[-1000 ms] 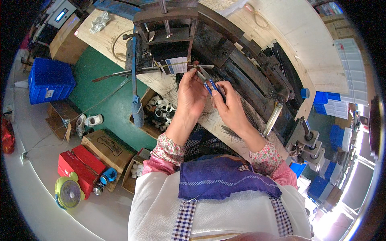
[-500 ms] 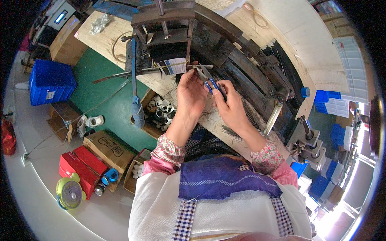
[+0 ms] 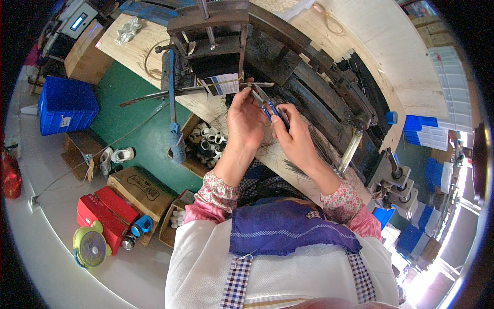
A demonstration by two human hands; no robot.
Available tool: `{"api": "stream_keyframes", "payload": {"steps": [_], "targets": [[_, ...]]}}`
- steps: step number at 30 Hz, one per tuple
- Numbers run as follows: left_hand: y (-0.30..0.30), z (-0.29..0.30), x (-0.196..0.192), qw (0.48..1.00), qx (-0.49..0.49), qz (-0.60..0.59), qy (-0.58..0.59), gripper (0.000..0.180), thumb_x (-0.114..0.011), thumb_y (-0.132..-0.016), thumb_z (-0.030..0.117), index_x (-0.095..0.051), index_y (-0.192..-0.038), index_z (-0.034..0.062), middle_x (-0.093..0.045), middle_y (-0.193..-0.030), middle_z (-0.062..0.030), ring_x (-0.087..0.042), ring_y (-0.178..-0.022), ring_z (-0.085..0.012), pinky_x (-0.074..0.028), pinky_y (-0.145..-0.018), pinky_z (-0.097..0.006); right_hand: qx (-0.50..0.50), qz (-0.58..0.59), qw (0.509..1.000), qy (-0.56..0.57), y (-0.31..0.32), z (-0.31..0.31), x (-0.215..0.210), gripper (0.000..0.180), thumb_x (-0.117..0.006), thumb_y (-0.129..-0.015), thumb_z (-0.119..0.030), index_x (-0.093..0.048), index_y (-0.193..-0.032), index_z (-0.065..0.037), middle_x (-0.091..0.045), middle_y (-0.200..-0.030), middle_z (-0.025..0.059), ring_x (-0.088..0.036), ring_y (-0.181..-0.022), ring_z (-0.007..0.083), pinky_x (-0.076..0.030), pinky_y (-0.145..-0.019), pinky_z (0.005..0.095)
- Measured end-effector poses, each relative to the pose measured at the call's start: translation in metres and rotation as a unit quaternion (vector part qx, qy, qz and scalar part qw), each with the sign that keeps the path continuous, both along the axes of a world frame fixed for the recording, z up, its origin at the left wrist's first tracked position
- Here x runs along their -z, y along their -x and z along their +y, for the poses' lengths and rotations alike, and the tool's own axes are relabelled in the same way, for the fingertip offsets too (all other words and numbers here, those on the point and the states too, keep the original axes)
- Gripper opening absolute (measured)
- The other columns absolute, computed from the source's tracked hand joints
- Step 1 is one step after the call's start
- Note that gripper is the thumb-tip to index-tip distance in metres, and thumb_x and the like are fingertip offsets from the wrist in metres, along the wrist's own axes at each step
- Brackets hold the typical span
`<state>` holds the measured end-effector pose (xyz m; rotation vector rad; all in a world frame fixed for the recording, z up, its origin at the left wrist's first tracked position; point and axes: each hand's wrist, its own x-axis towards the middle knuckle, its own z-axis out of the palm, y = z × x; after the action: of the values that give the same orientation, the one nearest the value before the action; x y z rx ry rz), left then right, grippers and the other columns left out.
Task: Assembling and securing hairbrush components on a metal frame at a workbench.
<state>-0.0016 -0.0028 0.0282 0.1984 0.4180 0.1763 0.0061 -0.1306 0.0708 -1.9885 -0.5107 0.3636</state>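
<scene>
My right hand [image 3: 297, 135] is closed round the handles of blue-handled snips [image 3: 269, 109]. Their slim metal blades are nearly together and point up toward the fingertips of my left hand [image 3: 246, 121]. Those left fingers are curled in a pinch beside a thin metal rod [image 3: 263, 84]; whatever they hold is too small to make out. Just left of the fingertips, a printed white card [image 3: 225, 85] stands at the front of a dark metal machine frame [image 3: 208, 19]. Fine dark wires [image 3: 324, 147] lie by my right wrist.
A lever with a wrapped blue grip [image 3: 176, 147] hangs left of my left forearm. Beneath it, a carton holds black and white parts [image 3: 208, 141]. A metal-handled crank [image 3: 351, 149] stands right. Red box [image 3: 103, 213], green fan [image 3: 90, 247] and blue crate [image 3: 67, 105] sit at left.
The blades of the snips have come closer together as my right hand tightened. Both hands stay in nearly the same place by the rod.
</scene>
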Motion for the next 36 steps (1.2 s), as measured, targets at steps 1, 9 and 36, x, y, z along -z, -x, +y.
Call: {"api": "stream_keyframes", "payload": {"steps": [1,9,36], "targets": [[-0.0003,-0.0003,-0.0008,1.0,-0.002,0.005,-0.002,0.027,-0.055,-0.088,0.024,-0.058,-0.112,0.0116,-0.06,-0.093,-0.0039,-0.056,-0.09,-0.0191,-0.044,-0.081,-0.037,-0.001,0.008,1.0,-0.002,-0.0001,0.0,0.0001,0.02,-0.05,-0.094,-0.014,-0.043,-0.108,-0.001,-0.058,-0.074,0.0152,-0.059,-0.062,0.0262,-0.044,-0.056,0.0387],[-0.0002,-0.0008,-0.0042,1.0,0.003,0.025,-0.014,0.027,-0.056,-0.088,0.025,-0.058,-0.111,0.0131,-0.06,-0.092,-0.0029,-0.056,-0.09,-0.0185,-0.043,-0.082,-0.036,0.0,0.016,1.0,-0.002,0.0,0.0007,-0.0028,0.02,-0.049,-0.094,-0.014,-0.043,-0.109,-0.001,-0.057,-0.074,0.0146,-0.059,-0.061,0.0249,-0.044,-0.056,0.0381],[-0.0028,-0.0009,-0.0035,1.0,-0.004,0.026,-0.006,0.026,-0.058,-0.086,0.021,-0.059,-0.109,0.0112,-0.06,-0.091,-0.0042,-0.056,-0.089,-0.0199,-0.044,-0.08,-0.038,0.002,0.023,1.0,-0.001,-0.0004,0.0007,0.0025,0.022,-0.049,-0.094,-0.015,-0.043,-0.109,-0.001,-0.059,-0.077,0.0189,-0.061,-0.066,0.0326,-0.045,-0.059,0.0411]]}}
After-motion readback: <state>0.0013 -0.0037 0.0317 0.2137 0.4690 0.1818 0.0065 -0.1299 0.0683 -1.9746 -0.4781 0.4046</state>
